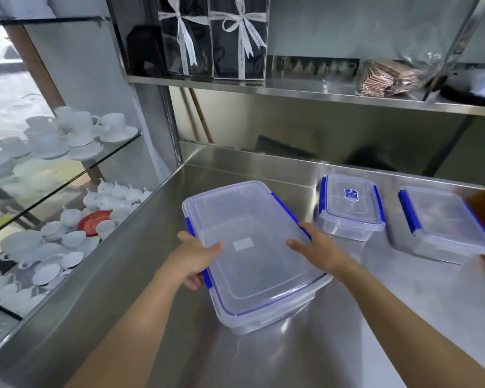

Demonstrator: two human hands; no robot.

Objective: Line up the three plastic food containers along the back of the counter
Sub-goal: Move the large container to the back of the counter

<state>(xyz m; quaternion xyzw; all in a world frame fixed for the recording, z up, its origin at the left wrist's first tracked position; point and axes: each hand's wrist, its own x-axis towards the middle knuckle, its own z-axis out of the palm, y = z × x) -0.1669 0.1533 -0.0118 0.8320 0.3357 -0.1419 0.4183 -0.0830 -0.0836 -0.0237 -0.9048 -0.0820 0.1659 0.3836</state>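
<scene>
Big container: a clear plastic box with a clear lid and blue clips. It sat on the shiny steel tabletop, closest to the person and turned a bit crooked. Nothing could be seen inside it — only a small pale sticker on the lid.

Left hand: wrapped around the big container's left edge, thumb on top of the lid and fingers curled under the rim by a blue clip.

Right hand: pressed against the big container's right edge, fingers lying flat on the lid and partly open. Whether the fingers went under the rim could not be told.

Small container: a clear box with blue clips and a blue label on its lid. It stood near the back of the tabletop, just to the right of the big one. It looked empty.

Flat container: a clear, low box with blue clips, farther right, also near the back. Its lid was cloudy, so what was inside could not be told.

Glass shelves: on the left side, full of white cups and saucers.

Steel shelf: up above — it held dark boxes tied with white ribbon.
</scene>
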